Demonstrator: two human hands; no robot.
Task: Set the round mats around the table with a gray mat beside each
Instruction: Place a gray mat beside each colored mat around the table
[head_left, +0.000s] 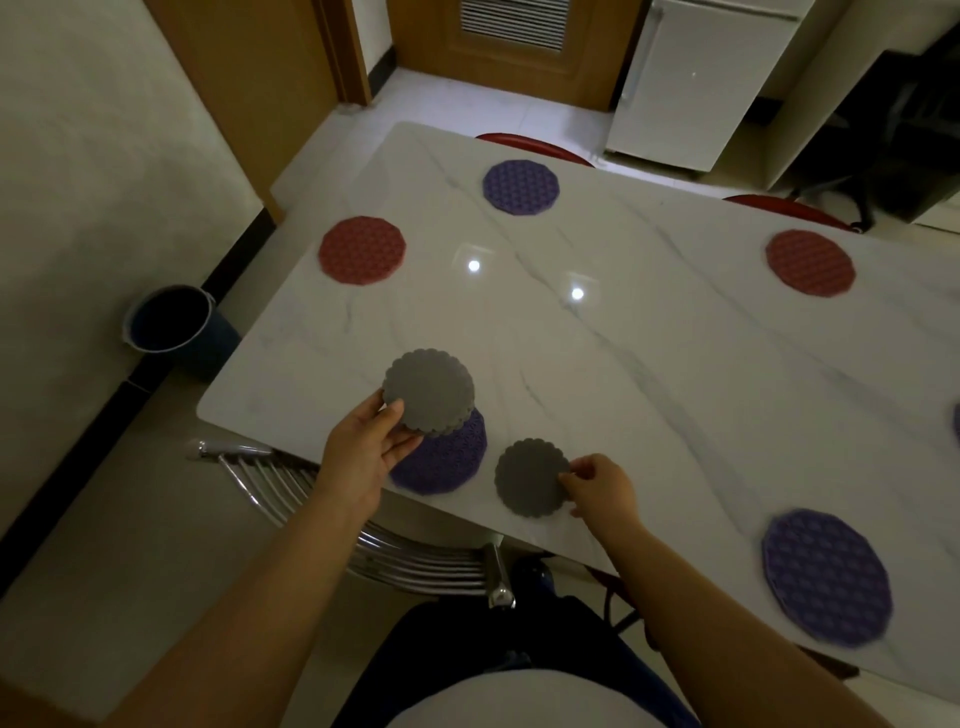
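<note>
My left hand (363, 447) grips a stack of gray scalloped mats (429, 391), held just above a purple round mat (447, 462) at the table's near edge. Beside that purple mat lies a single gray mat (530, 478), flat on the white marble table (649, 364); my right hand (597, 486) pinches its right rim. Other round mats lie around the table: a red one (362, 250) at far left, a purple one (521, 187) at the far side, a red one (810, 263) at far right, a purple one (826, 577) at near right.
A metal chair (395, 551) stands tucked under the near edge, in front of my legs. Two red chair backs (535, 145) show behind the far edge. A dark bucket (171, 325) sits on the floor at left. A white cabinet (696, 88) stands at the back.
</note>
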